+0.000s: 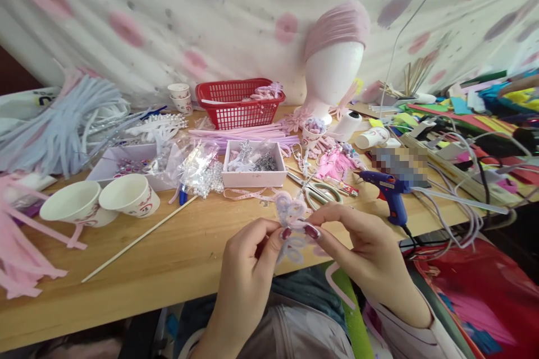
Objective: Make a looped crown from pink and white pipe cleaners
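Between both hands, just over the table's front edge, is a looped pipe-cleaner flower (290,207) in pale pink and lilac. My left hand (248,269) pinches its left side between thumb and forefinger. From the other side my right hand (366,252) pinches it too, thumb and finger pressed close to the left thumb. Pale blue-lilac loops hang below the fingertips, and a bent pink pipe cleaner (340,287) dangles under my right hand. Behind the flower lie scissors (322,193). A blue glue gun (389,190) stands to the right of my hands.
Paper cups (130,196), a wooden stick (138,239) and a white box (254,178) of silver pieces lie on the table (177,269). Farther back are a red basket (240,112) and a foam head (332,73). Cables (452,224) run along the right.
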A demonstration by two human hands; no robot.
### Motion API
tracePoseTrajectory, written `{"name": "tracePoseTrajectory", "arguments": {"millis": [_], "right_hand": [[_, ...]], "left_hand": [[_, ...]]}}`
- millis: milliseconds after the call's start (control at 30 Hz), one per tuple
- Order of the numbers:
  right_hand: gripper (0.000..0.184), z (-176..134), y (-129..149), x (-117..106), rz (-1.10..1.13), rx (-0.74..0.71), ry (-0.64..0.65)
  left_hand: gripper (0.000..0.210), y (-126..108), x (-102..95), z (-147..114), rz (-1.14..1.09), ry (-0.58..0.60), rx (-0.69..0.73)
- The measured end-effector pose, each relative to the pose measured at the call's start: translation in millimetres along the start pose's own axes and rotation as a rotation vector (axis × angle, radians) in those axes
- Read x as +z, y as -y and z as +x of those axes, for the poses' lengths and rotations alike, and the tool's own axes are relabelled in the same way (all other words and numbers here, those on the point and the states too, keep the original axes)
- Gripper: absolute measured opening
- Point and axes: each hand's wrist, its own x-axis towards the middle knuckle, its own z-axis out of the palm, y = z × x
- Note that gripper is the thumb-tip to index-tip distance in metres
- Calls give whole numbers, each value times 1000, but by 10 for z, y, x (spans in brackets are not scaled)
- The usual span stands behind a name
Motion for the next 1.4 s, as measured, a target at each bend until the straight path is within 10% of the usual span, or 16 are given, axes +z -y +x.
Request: {"name": "tracePoseTrajectory", "arguments": {"millis": [1400], "right_hand": [[16,111,40,-203,-570,-746,-29]], "left_hand": [[44,-76,-46,28,-779,285,-583]]}}
